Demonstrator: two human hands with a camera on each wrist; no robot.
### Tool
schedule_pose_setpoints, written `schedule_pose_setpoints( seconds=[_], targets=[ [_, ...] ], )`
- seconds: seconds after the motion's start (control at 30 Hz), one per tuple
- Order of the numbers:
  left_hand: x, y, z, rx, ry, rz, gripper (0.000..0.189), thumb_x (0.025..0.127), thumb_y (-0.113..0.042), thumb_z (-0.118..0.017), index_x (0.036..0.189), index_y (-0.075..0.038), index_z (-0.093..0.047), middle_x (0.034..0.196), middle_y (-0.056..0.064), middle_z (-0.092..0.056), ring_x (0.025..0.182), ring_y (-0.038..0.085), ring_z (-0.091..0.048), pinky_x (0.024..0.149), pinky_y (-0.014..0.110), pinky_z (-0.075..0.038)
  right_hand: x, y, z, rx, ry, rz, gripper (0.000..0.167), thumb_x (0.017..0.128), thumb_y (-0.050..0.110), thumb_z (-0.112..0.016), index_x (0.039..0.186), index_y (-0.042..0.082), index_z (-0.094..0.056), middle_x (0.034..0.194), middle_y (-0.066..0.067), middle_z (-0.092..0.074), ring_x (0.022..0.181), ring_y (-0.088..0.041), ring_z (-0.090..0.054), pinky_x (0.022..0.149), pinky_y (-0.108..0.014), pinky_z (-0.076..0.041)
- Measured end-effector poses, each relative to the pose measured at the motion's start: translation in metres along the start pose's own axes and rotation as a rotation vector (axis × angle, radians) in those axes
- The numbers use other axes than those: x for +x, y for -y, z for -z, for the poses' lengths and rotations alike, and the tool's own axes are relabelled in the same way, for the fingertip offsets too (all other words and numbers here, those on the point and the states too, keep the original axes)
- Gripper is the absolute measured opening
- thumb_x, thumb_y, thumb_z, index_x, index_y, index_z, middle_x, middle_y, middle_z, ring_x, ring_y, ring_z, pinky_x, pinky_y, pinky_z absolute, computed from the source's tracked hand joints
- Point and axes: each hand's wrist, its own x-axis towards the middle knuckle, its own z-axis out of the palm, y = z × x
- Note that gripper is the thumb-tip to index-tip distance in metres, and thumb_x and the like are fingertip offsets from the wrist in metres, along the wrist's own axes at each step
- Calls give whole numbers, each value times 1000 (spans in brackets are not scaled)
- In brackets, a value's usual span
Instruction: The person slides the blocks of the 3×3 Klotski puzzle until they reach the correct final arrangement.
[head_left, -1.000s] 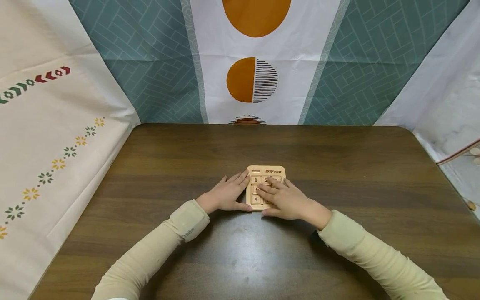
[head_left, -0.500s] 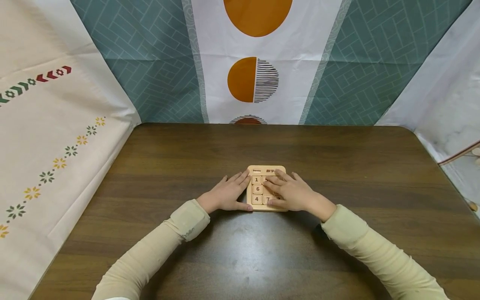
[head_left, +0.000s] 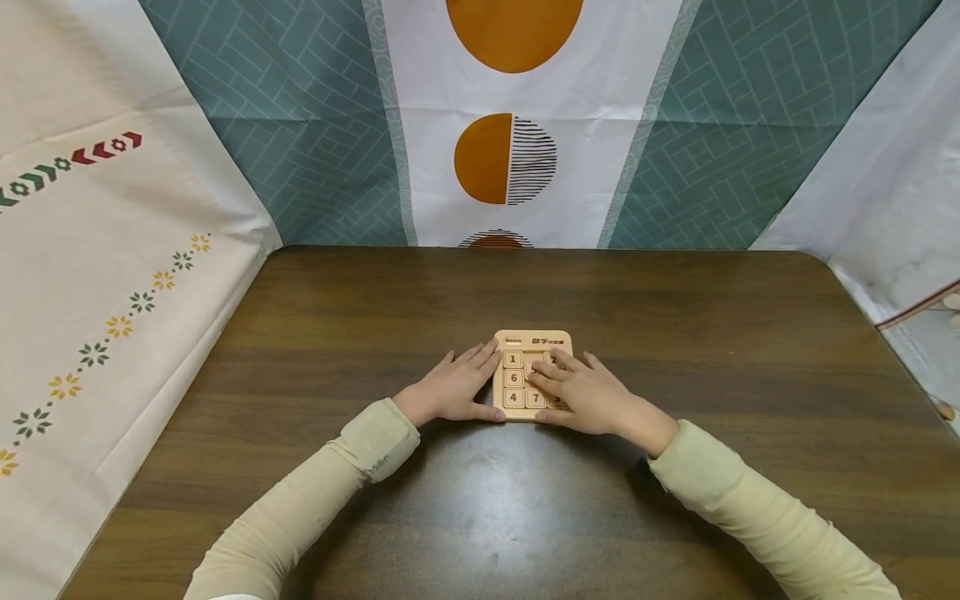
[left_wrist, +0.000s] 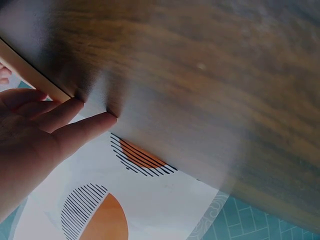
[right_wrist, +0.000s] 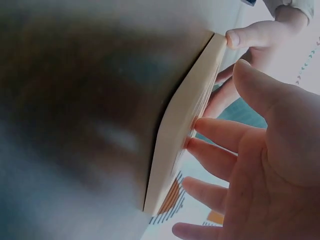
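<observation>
My left hand (head_left: pixel 453 392) lies with fingers outstretched along the left edge of the wooden number board (head_left: pixel 522 341), around the middle of the brown table (head_left: pixel 375 317). My right hand (head_left: pixel 588 400), fingers loosely extended, touches the numbered tiles (head_left: pixel 513 378) from the right.

the head view is evenly lit — glare is thrown on the table (head_left: pixel 495 508), soft shadows beside the sleeves (head_left: pixel 288 504). the left wrist view is dimmed and hazed; in the right, the table is blurred — the upper right corner washed out.
</observation>
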Motion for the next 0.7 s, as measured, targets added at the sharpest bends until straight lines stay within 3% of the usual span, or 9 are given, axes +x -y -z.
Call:
schedule_pose_setpoints(
  seconds=[0.47, 0.7],
  targets=[
    [0, 0, 0, 6, -12, 0, 97, 79, -64, -51, 146, -5, -13, 152, 9, -2, 137, 26, -11, 102, 54, -21, -8, 2, -2, 7, -28, 26, 60, 88, 47, -53, 136, 10, -45, 140, -8, -40, 132, -34, -26, 96, -63, -21],
    [1, 1, -2, 17, -14, -3, 97, 79, -65, -51, 146, -6, -13, 152, 10, -1, 137, 25, -11, 102, 54, -21, -10, -19, 2, 7, -71, -59, 61, 87, 47, -54, 134, 8, -47, 139, -9, -42, 132, -36, -24, 96, -64, -21]
  ],
)
